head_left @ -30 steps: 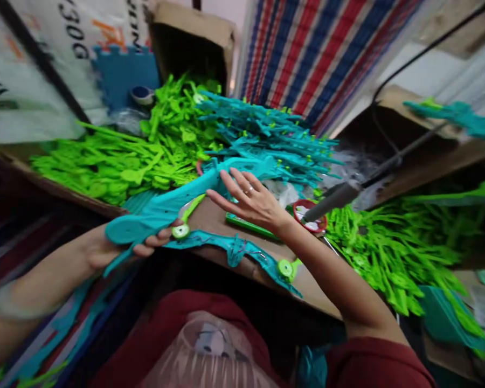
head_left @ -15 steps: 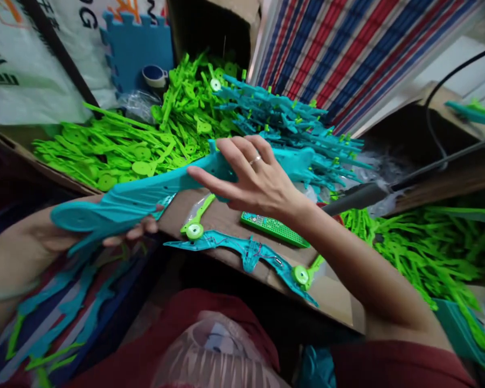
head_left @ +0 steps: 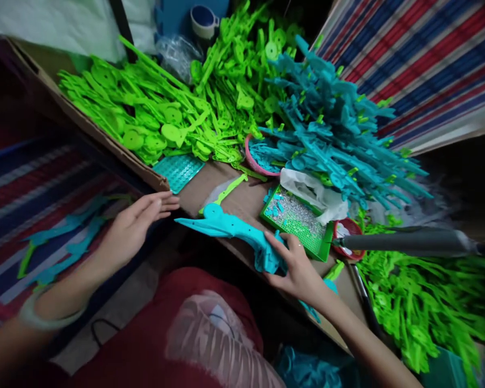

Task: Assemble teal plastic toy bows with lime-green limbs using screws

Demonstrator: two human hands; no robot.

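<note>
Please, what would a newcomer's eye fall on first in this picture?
Probably the heap of bright green parts at the back left, then the turquoise pile to its right. Nearer the front, the right hand grips one turquoise piece, with the empty left hand to its left.

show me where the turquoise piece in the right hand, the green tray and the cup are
turquoise piece (head_left: pixel 242 229): head view, on its middle stretch
green tray (head_left: pixel 325 250): head view, on its end wall
cup (head_left: pixel 202 19): head view, on its dark inside

Heaped green parts (head_left: pixel 172 114) suggest a workshop.
</note>
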